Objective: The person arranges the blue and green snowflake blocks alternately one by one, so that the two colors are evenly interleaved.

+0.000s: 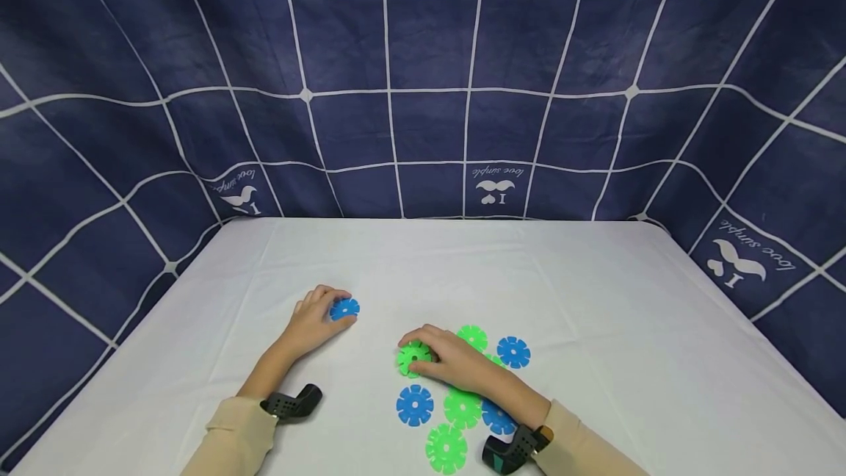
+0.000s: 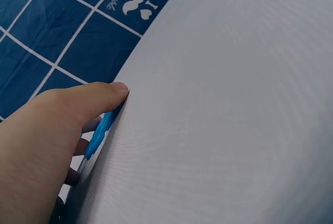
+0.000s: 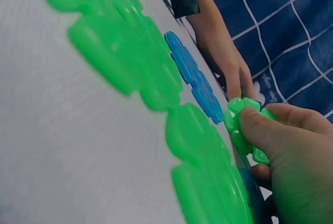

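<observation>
At the left, my left hand [image 1: 312, 327] holds a blue notched, flower-shaped plastic disc [image 1: 346, 308] by its edges between thumb and fingers, down at the tablecloth. In the left wrist view that blue disc [image 2: 99, 138] shows edge-on beneath the thumb. My right hand [image 1: 456, 363] pinches a green disc [image 1: 406, 360] of the same kind, with a small centre hole. The right wrist view has the thumb lying on the face of this green disc [image 3: 237, 125], which is tilted up. A blue disc [image 1: 415, 405] lies just nearer than the right hand.
Around and partly under the right forearm lie more discs: a green one [image 1: 463, 408], a nearer green one [image 1: 446, 449], a blue one [image 1: 497, 419], a far green one [image 1: 472, 336] and a blue one [image 1: 513, 352]. White cloth [image 1: 615, 314] covers the table; a navy grid curtain [image 1: 429, 42] encloses it.
</observation>
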`<state>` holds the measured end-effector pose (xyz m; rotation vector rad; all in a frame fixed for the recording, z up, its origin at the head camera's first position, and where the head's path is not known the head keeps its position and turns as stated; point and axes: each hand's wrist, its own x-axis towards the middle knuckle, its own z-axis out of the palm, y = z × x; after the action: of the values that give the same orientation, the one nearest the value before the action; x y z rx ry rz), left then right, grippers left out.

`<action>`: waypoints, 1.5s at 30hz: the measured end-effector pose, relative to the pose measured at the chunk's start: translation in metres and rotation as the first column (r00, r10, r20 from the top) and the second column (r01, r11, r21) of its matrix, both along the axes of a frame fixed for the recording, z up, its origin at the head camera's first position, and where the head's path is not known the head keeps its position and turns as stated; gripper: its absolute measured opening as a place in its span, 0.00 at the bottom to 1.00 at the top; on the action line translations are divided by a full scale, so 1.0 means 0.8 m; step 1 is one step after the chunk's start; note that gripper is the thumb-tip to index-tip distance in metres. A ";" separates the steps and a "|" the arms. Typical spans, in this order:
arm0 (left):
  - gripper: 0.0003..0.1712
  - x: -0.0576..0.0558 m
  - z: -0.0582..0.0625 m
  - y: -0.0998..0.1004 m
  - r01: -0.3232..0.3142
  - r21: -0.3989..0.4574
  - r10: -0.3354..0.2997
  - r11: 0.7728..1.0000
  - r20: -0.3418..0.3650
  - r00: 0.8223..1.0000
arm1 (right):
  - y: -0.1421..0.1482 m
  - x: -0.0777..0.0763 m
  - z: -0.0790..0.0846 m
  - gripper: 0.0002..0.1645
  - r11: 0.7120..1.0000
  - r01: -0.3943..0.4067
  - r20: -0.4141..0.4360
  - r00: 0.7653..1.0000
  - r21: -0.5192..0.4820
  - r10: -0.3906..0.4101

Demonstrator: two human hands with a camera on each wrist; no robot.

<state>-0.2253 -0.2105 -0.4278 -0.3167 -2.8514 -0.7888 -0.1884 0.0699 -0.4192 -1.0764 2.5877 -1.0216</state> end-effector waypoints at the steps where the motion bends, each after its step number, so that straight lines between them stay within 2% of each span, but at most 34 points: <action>1: 0.27 0.000 0.000 0.000 -0.001 0.002 0.001 1.000 0.000 1.000 | 0.000 0.000 0.000 0.20 1.000 0.002 0.015 1.000 -0.013 -0.002; 9: 0.20 0.000 0.001 0.000 -0.005 0.022 0.005 1.000 0.002 1.000 | -0.003 -0.002 -0.001 0.18 0.997 0.044 0.044 0.998 -0.059 -0.041; 13: 0.21 0.001 0.001 0.001 -0.014 0.025 0.014 1.000 0.014 1.000 | -0.003 0.000 0.001 0.17 0.995 0.060 0.055 0.997 -0.079 -0.055; 18: 0.23 0.004 0.001 0.002 -0.023 0.038 0.023 0.999 0.015 1.000 | -0.003 0.003 0.002 0.20 0.992 0.063 0.063 0.996 -0.108 -0.056; 30: 0.19 0.001 0.001 0.001 -0.037 0.043 0.038 0.998 -0.010 0.999 | -0.005 -0.001 0.000 0.19 0.978 0.130 0.146 0.984 -0.163 -0.106; 45: 0.20 0.001 0.001 0.002 -0.039 0.052 0.040 0.998 -0.004 0.999 | -0.005 -0.004 0.013 0.20 0.958 0.169 0.161 0.978 -0.231 -0.133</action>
<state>-0.2248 -0.2085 -0.4269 -0.2541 -2.8177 -0.8517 -0.1919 0.0661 -0.4089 -0.8238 2.5070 -1.4283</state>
